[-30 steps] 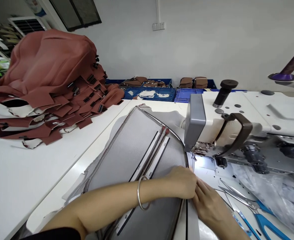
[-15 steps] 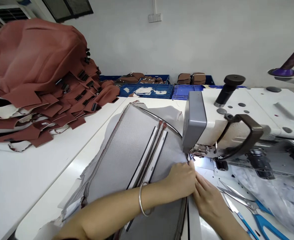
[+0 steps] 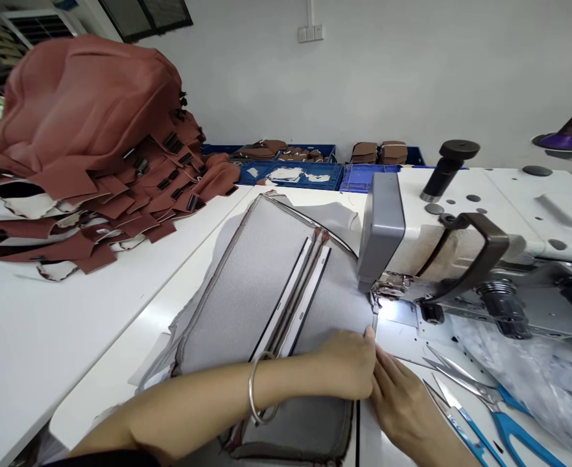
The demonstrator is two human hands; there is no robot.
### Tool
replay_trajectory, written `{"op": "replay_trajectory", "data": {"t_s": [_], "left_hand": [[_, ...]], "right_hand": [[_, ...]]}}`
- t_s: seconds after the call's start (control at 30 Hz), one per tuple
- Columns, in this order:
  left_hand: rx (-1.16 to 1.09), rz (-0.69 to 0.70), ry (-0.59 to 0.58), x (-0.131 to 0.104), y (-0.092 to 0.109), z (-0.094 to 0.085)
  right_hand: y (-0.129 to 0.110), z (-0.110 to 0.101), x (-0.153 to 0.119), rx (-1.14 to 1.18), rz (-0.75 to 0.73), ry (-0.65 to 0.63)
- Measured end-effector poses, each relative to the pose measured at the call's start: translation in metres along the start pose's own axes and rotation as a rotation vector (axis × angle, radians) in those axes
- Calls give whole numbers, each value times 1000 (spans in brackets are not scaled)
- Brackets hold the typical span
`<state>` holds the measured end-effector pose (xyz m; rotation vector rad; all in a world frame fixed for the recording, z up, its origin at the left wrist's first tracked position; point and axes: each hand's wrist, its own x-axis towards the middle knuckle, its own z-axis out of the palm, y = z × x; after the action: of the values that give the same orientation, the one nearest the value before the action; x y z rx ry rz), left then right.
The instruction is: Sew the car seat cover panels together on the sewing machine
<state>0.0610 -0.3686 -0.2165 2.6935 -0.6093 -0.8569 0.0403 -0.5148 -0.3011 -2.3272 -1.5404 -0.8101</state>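
A large grey fabric piece (image 3: 237,272) with dark seams and two white strips lies on the white table, its right edge at the needle area of the sewing machine (image 3: 381,227). My left hand (image 3: 349,363), with a silver bangle on the wrist, is closed on that right edge just in front of the needle. My right hand (image 3: 397,392) presses against it from the right, fingers together on the same edge. The fingertips of both hands partly hide the gripped edge. The machine's lamp lights the plate beside the needle.
Blue-handled scissors (image 3: 504,415), thread snips (image 3: 465,415) and a clear plastic bag (image 3: 548,389) lie at right. Reddish-brown covers (image 3: 91,117) with black clips are piled at left. Blue crates (image 3: 290,175) holding brown pieces stand behind the table (image 3: 28,324).
Both hands have moved slightly down, away from the needle, still on the fabric's edge. More of the edge shows below the needle. The view has shifted a little left.
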Motion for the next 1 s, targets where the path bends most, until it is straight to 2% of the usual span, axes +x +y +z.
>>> {"op": "replay_trajectory", "data": {"t_s": [0.33,0.43,0.53,0.6,0.7,0.87,1.0], "left_hand": [[-74,38,56,27,-11,-11],[-115,-12,168,28,-9,-1],[-163,-142,260,10,-4,19],[-148,-188,228,-6,0,29],[-120,-147,108,-21,4,32],[-81,-70,-24,-12,8,12],[-57,-73,-54,-3,7,-1]], "right_hand": [[20,14,2,3,61,32],[22,9,1,24,47,18],[8,-3,-3,83,34,2],[-7,-11,-4,92,25,10],[-25,-17,-2,68,34,34],[-26,-16,4,49,62,53],[-17,-12,6,31,69,60]]}}
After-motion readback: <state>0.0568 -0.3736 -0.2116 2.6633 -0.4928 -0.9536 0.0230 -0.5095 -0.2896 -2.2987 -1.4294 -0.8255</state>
